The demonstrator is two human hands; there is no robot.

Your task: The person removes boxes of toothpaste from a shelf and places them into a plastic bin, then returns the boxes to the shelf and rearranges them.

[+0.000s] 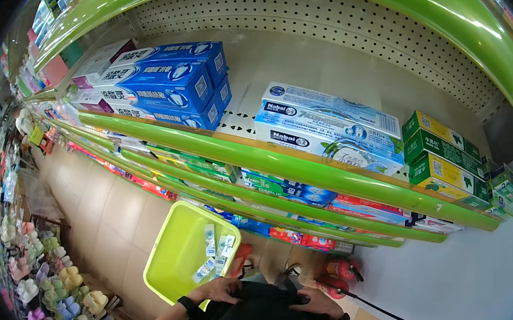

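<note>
My left hand (pixel 219 289) and my right hand (pixel 320 302) are at my waist. Each grips an edge of the black garment (pixel 264 313) that I wear, and some fingertips are hidden in its folds. Beside my left hand is a lime-green plastic bin (pixel 172 249) with several small packets (pixel 204 269) inside. Before me, the upper shelf carries blue toothpaste boxes (pixel 175 83) at the left. Light-blue and white Nabai boxes (pixel 330 125) lie in its middle, with green and yellow boxes (pixel 448 161) at the right.
Green shelf rails (pixel 284 160) curve across in front of me, with more boxed goods on lower shelves. Red fire extinguishers (pixel 335 280) stand on the floor near my feet, beside a white panel (pixel 450 283). Pastel slippers (pixel 67 306) fill a display at the lower left, across the tiled floor (pixel 109 219).
</note>
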